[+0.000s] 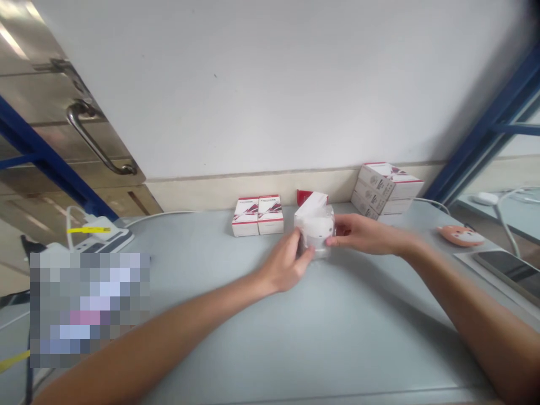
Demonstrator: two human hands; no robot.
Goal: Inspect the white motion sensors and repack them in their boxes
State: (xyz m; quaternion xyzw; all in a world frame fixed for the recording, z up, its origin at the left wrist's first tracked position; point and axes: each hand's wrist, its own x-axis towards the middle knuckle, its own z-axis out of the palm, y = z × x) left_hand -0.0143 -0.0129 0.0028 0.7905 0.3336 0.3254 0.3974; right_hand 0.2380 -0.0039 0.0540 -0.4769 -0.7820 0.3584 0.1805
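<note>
Both hands are at a small white package (319, 229) above the middle of the table. Its front is pale, with a few small dark dots, and looks partly wrapped in clear or white film; what is inside cannot be made out. A white flap stands up at its top, and a red piece (304, 197) shows just behind. My left hand (290, 260) grips the package's left and lower side, thumb across the front. My right hand (356, 233) pinches its right side with thumb and fingers.
Two white-and-red boxes (257, 216) stand side by side left of the package. More such boxes (386, 191) are stacked by the wall at right. An orange animal-face object (461, 235) and a phone (512, 270) lie at right. A power strip (105, 242) with cables sits at left.
</note>
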